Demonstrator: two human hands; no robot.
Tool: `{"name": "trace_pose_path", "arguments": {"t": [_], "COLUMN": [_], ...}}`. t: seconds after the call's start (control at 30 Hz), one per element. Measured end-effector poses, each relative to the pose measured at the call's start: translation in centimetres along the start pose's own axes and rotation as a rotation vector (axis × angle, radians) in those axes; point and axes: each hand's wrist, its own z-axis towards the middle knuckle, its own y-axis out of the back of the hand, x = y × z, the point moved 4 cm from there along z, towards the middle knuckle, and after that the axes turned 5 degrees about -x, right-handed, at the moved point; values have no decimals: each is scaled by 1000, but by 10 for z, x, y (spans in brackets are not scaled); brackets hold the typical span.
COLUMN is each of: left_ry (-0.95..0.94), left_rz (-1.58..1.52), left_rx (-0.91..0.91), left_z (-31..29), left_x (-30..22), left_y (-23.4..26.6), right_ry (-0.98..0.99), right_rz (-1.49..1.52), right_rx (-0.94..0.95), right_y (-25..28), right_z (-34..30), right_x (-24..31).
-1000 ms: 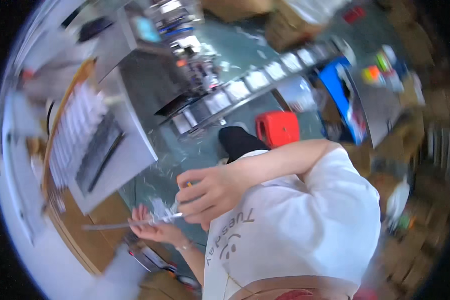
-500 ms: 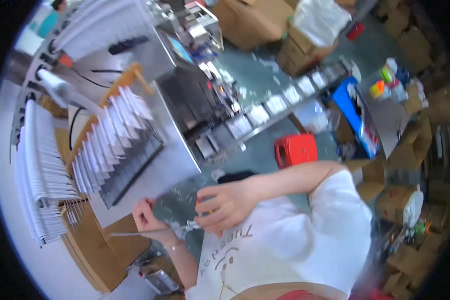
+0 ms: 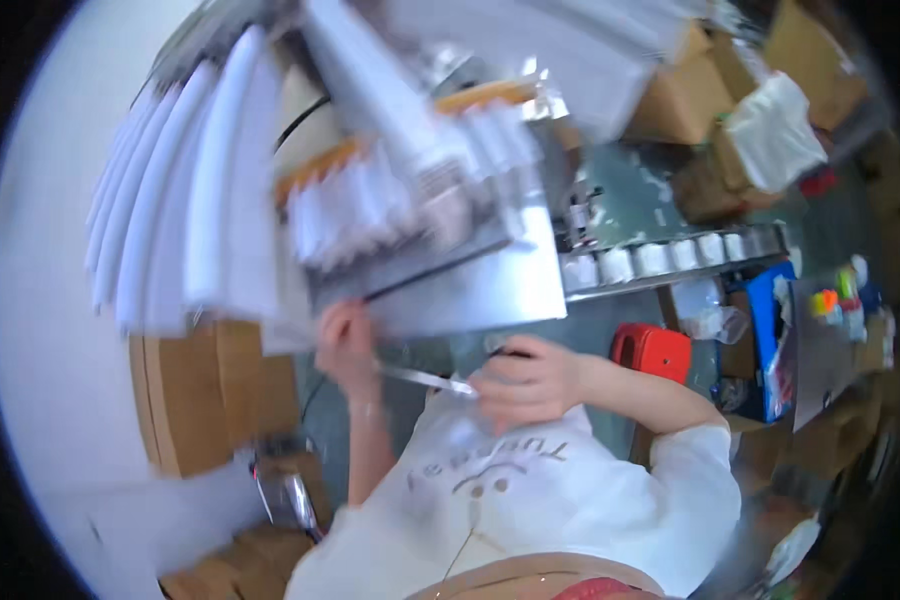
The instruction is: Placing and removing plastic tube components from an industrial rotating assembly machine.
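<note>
My left hand [image 3: 345, 345], curled and blurred, is raised in front of the metal table; anything inside its fingers is hidden. My right hand [image 3: 530, 385] is closed in front of my white shirt, its fingers bent around one end of a thin pale rod [image 3: 425, 379]. That rod runs left from the right hand toward my left wrist; whether it touches the wrist, I cannot tell. A dark bit shows by the right thumb, too small to name. Beyond my left hand, a dark tray [image 3: 410, 280] holds a row of white packets [image 3: 345, 215] on the metal table [image 3: 470, 305].
White sheets or bags [image 3: 200, 200] hang at the left above a cardboard box [image 3: 210, 395]. A narrow conveyor [image 3: 670, 275] carries white packets rightward. Beside it stand a red stool [image 3: 655, 352] and a blue crate [image 3: 773, 345]. Several cartons [image 3: 685, 95] fill the far right.
My view has swung left, so the table and hanging white sheets appear nearer. Both hands sit higher and farther right in the picture. The rod's far end now reaches only about my left wrist.
</note>
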Motion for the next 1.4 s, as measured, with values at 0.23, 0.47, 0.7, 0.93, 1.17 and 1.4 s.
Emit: {"name": "trace_pose_path", "arguments": {"t": [0.23, 0.47, 0.7, 0.93, 1.17, 1.4], "left_ry": [300, 255, 557, 543, 497, 175], "left_rz": [-647, -880, -1178, -1206, -1086, -957], "left_rx": [70, 195, 412, 468, 482, 901], "left_z": [39, 83, 131, 140, 131, 87], "left_x": [11, 42, 41, 33, 41, 19], "left_y": [3, 13, -30, -47, -43, 9], "right_ry": [-195, -598, -887, -956, -943, -960], "right_rz": [-206, -214, -247, -339, -490, -403], "right_rx": [29, -124, -435, -466, -264, -428], "right_y": [-58, -79, -86, -106, -122, -115], "right_z": [39, 88, 125, 140, 167, 146], "right_x": [45, 117, 142, 139, 106, 100]}}
